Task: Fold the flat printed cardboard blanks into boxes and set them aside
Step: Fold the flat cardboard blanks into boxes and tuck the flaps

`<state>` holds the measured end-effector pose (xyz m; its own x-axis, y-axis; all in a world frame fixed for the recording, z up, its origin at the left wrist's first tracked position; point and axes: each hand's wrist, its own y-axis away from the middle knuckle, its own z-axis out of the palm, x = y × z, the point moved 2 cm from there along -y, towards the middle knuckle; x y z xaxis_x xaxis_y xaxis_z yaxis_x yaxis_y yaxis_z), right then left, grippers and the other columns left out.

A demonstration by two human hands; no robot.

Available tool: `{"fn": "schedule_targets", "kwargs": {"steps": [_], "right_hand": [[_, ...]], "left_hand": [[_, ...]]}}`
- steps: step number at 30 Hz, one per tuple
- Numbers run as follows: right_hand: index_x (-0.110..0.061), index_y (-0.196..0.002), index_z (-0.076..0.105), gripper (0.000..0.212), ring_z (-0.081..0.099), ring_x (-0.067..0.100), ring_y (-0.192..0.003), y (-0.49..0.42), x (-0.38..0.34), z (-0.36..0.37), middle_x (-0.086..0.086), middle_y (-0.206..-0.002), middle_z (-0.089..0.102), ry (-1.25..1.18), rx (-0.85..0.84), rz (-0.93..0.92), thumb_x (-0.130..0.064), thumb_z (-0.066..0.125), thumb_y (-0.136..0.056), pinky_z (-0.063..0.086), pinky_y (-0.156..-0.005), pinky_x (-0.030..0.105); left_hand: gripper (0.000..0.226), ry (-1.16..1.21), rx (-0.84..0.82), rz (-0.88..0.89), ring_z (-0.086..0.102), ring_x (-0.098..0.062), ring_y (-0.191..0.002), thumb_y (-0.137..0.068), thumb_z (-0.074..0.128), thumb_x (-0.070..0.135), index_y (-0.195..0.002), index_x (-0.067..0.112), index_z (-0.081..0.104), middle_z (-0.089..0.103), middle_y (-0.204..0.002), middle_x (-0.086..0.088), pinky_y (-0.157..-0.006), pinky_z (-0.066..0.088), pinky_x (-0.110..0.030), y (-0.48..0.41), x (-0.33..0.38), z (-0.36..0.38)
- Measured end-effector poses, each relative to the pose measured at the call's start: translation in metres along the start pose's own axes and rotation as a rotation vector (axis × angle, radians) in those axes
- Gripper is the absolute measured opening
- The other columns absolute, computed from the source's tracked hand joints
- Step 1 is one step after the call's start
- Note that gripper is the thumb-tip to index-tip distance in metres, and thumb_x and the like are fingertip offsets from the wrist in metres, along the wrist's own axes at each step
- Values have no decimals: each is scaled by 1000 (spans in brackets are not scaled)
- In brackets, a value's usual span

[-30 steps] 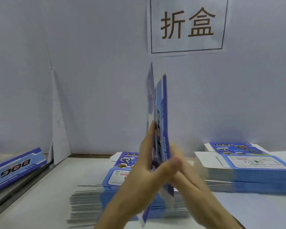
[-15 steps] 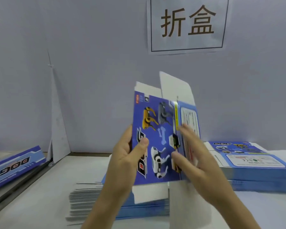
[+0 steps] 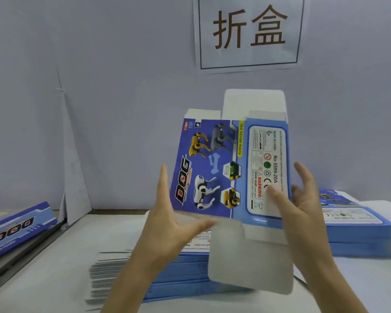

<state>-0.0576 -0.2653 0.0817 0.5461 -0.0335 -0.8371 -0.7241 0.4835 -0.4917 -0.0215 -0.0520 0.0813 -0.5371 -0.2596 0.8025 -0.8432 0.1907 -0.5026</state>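
Grey-blue wall fills everything behind the held blank. White table lies below the held blank and runs out to both sides of it. Paper sign, two big brown characters in a black frame, is stuck on the wall above the held blank, slightly right. Near stack of flat blue blanks sits on the table directly under the held blank, its grey edges fanned leftward. Right stack of the same blanks lies on the table right of and behind the held blank, partly hidden by the right hand.

The held blank is in the air, upright, clear of the table. Its dark-blue panel with robot dogs and "DOG" is on the left and its light-blue label panel on the right (text runs sideways). White flaps stick up at the top and a long white flap hangs off the bottom.

Blue box, "DOG" upside down, lies far left of the held blank. White paper wedge leans in the wall corner left of the held blank.

Left hand: spread, fingers straight up along the held blank's left edge, thumb out below its bottom edge. Right hand: thumb flat on the front of the light-blue panel, fingers loosely spread behind its right edge, pinching that panel; contact at the back cannot be seen.
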Motion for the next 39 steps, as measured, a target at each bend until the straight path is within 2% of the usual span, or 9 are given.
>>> {"fn": "schedule_targets", "kwargs": {"steps": [5,11,13,18,22,25,29,34,39], "right_hand": [[-41,-151,11,123,25,-16,-119,10,1,11,-30,-128,12,695,-280,-150,-74,64,-45,31,-97,5],[-32,-153,15,103,35,12,-135,9,9,7,-6,-156,16,908,-179,-202,-50,73,-70,40,-93,23],[-32,-153,14,102,35,7,-129,10,10,8,-7,-156,17,879,-183,-217,-42,74,-71,36,-90,18],[-35,-153,6,97,27,3,-133,19,16,20,-10,-158,12,816,-301,-275,-27,70,-81,46,-99,25],[-25,-153,20,69,42,4,-123,17,15,20,-5,-150,38,754,-266,-296,-32,42,-88,35,-91,2],[-27,-150,28,67,44,10,-131,19,13,22,-4,-151,41,695,-236,-293,-32,29,-83,40,-100,13],[-51,-132,36,50,54,9,-122,23,5,25,-18,-138,52,370,-296,-270,-33,34,-85,58,-74,23],[-24,-142,44,63,62,0,-111,35,-4,36,-25,-124,62,-8,-485,-202,-9,41,-81,54,-76,13],[-32,-139,46,78,63,16,-115,26,-2,36,-4,-131,62,-55,-511,166,-55,69,-67,51,-95,42]], "left_hand": [[82,119,119,3,70,-7,-75,-65,86,9,-131,33,43,68,-95,23,-52,56,-24,-2,0,6],[36,335,-90,-73,67,-13,-104,-82,66,49,-117,53,55,69,-113,14,-75,60,-37,-2,3,-3],[46,443,-41,-106,68,-25,-102,-81,49,54,-120,33,63,72,-109,0,-84,57,-45,-3,3,-9],[25,641,48,-190,70,-1,-67,-71,59,42,-84,27,73,76,-80,9,-46,48,-9,4,4,4],[51,637,41,-222,72,-14,-89,-66,60,54,-110,30,65,75,-99,5,-71,59,-28,3,0,17],[63,660,54,-264,71,-20,-95,-60,64,57,-115,26,65,74,-104,-1,-84,55,-42,3,-1,24],[68,683,83,-265,71,-20,-96,-60,72,53,-121,24,62,74,-106,-1,-80,58,-36,2,-1,23],[67,682,115,-219,72,-19,-88,-61,70,45,-121,19,58,74,-105,-4,-60,57,-22,-4,-1,13],[66,463,24,-102,72,-18,-91,-59,77,41,-120,27,56,74,-104,1,-70,59,-29,-4,2,-8]]}}
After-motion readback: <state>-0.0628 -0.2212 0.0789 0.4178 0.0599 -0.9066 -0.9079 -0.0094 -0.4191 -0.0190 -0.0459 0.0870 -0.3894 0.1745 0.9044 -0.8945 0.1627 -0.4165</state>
